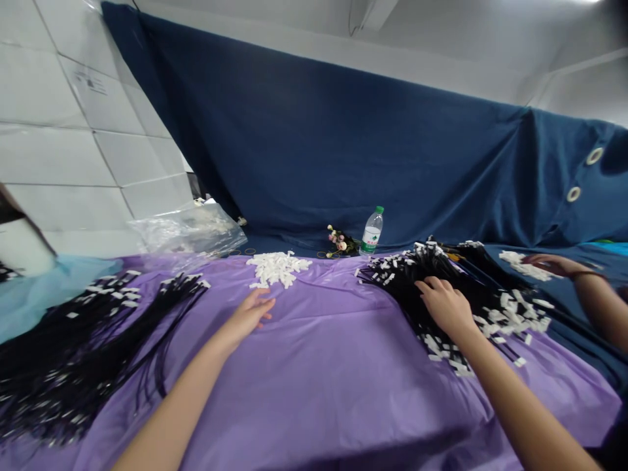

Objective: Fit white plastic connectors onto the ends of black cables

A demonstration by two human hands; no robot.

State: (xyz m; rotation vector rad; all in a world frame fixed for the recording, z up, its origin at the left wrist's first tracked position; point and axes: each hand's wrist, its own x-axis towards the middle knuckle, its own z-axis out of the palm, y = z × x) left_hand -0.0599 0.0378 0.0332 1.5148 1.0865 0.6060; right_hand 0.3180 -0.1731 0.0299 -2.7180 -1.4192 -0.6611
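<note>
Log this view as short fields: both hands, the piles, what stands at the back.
left hand: fingers spread, over purple cloth, near white pieces
right hand: at the right black bundle; grip unclear
far left: black strands with white ends
back: green-capped bottle beside flowers
other person: hand at second white heap

Dark blue curtain point(314, 144) behind, white boxes point(49, 154) stacked at left, pale ceiling point(471, 33), light point(586, 1) at top right

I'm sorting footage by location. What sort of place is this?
Probably a workshop: black cords with white ends heaped on purple cloth, a pile of white pieces, and another person's hand off to the right.
</note>
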